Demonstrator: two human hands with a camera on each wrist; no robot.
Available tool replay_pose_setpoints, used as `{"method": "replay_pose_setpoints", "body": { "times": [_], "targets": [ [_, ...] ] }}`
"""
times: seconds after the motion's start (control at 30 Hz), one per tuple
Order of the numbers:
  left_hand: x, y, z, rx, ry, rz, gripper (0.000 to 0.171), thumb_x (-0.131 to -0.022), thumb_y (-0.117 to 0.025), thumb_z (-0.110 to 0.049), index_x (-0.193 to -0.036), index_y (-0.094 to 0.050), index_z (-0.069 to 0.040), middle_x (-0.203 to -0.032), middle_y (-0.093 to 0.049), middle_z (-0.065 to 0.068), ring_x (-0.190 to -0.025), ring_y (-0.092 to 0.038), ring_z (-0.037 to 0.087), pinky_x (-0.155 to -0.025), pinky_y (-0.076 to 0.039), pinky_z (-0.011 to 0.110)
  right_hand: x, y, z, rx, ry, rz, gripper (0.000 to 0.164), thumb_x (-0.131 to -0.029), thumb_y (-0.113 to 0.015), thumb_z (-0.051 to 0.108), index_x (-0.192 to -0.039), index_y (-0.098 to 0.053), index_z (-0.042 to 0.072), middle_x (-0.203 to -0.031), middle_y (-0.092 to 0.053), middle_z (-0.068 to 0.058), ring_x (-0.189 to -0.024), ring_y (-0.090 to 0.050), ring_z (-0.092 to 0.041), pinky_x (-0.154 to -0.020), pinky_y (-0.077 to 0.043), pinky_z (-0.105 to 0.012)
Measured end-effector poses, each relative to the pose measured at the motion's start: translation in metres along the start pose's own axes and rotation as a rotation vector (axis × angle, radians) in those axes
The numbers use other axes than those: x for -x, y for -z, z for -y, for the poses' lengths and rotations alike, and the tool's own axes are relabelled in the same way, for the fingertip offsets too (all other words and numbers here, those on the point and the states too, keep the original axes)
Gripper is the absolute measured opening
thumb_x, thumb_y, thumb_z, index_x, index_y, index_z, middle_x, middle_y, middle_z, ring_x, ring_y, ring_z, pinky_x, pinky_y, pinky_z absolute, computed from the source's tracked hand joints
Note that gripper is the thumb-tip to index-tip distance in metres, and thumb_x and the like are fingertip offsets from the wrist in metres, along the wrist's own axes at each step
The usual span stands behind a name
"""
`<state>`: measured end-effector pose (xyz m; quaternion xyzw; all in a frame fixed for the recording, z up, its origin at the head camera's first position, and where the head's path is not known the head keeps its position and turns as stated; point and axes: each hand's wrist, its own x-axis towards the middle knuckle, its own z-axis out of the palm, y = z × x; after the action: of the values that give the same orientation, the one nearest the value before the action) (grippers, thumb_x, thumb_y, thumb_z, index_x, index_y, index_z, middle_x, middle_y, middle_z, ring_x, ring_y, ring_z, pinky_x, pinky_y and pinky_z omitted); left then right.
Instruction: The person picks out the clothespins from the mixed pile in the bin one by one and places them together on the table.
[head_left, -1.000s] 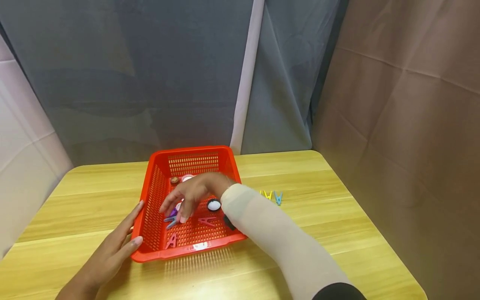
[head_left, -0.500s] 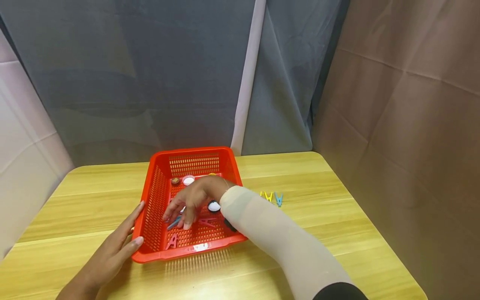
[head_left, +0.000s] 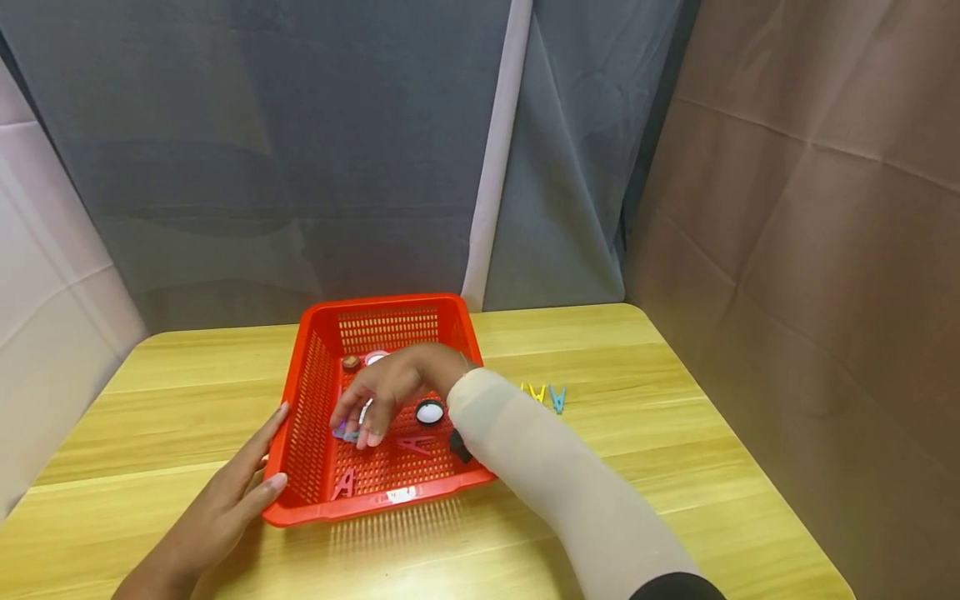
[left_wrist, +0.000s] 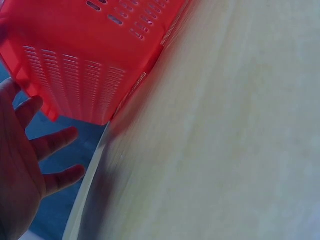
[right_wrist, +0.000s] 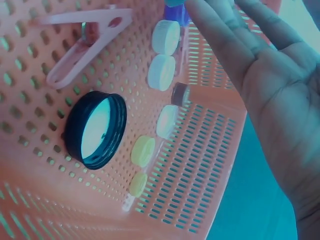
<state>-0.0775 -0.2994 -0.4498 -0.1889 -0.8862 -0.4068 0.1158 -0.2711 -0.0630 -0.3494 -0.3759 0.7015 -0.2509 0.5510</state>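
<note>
My left hand [head_left: 213,504] touches the left side of a red perforated basket [head_left: 450,484], thumb at the near corner. Its fingers are straight and spread along the basket's outer wall in the left wrist view. Inside the basket, my right hand [head_left: 397,390] reaches down low, thumb and fingers pinching a blue clothespin [head_left: 345,435]. Only a teal bit of that clothespin [right_wrist: 175,2] shows at the fingertips in the right wrist view. Beside it are a purple cap [right_wrist: 174,14] and white caps [right_wrist: 165,37]. A pink clothespin [head_left: 415,445] lies near my thumb.
Another pink clothespin [head_left: 344,483], a black-rimmed lid [head_left: 430,412], a brown cap [head_left: 351,363] and yellow caps [right_wrist: 143,151] lie in the basket. On the wooden table [head_left: 637,442], to the right, sit yellow clothespins [head_left: 537,392] and a light blue clothespin [head_left: 557,398]. Cloth hangs around.
My right hand dipped slightly, its fingers closed on the blue clothespin, and it has shifted a little up with it. My left hand stays at the basket.
</note>
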Motion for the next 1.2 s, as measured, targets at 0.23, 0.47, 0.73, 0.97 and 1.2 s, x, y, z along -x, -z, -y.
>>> {"method": "replay_pose_setpoints", "body": {
  "times": [0.23,0.47,0.73,0.97,1.2],
  "targets": [
    [-0.002,0.000,0.000,0.004,0.000,0.006,0.084,-0.106,-0.061,-0.008,-0.177,-0.021,-0.026,-0.178,-0.034,-0.006,-0.136,-0.047,-0.016,-0.098,-0.050,0.015,0.006,0.004,0.003,-0.035,0.034,-0.067,0.074,-0.090,-0.083,-0.004,-0.158,-0.053,0.003,-0.117,-0.064,-0.007,-0.098,-0.065,-0.017,-0.090,-0.060,-0.024],
    [-0.001,-0.002,0.000,0.007,-0.013,-0.001,0.083,-0.106,-0.060,-0.006,-0.177,-0.021,-0.025,-0.179,-0.034,-0.007,-0.137,-0.047,-0.016,-0.099,-0.048,0.014,0.010,0.007,0.004,0.006,0.143,-0.156,0.074,-0.086,-0.085,-0.007,-0.154,-0.057,-0.002,-0.106,-0.063,-0.005,-0.088,-0.062,-0.015,-0.082,-0.060,-0.023],
    [-0.001,-0.002,0.000,0.004,-0.011,0.000,0.083,-0.106,-0.060,-0.006,-0.177,-0.021,-0.025,-0.180,-0.031,-0.009,-0.138,-0.045,-0.017,-0.098,-0.051,0.016,0.012,0.005,0.008,-0.062,0.293,-0.267,0.067,-0.082,-0.082,-0.020,-0.145,-0.060,-0.009,-0.086,-0.058,-0.006,-0.079,-0.055,-0.015,-0.075,-0.057,-0.024],
    [0.000,-0.001,0.000,0.007,-0.009,0.002,0.083,-0.106,-0.060,-0.006,-0.177,-0.021,-0.025,-0.180,-0.031,-0.008,-0.138,-0.044,-0.017,-0.097,-0.052,0.017,0.014,0.005,0.014,-0.084,0.368,-0.359,0.069,-0.084,-0.078,-0.023,-0.149,-0.058,-0.009,-0.086,-0.054,-0.006,-0.076,-0.051,-0.014,-0.071,-0.055,-0.024],
    [0.000,-0.001,0.000,0.000,0.022,0.020,0.083,-0.108,-0.060,-0.010,-0.177,-0.019,-0.029,-0.181,-0.031,0.001,-0.138,-0.041,-0.020,-0.097,-0.052,0.018,0.019,0.005,0.021,-0.042,0.413,-0.459,0.063,-0.086,-0.079,-0.018,-0.144,-0.061,-0.004,-0.095,-0.058,-0.006,-0.079,-0.053,-0.013,-0.072,-0.054,-0.022]
  ]
}}
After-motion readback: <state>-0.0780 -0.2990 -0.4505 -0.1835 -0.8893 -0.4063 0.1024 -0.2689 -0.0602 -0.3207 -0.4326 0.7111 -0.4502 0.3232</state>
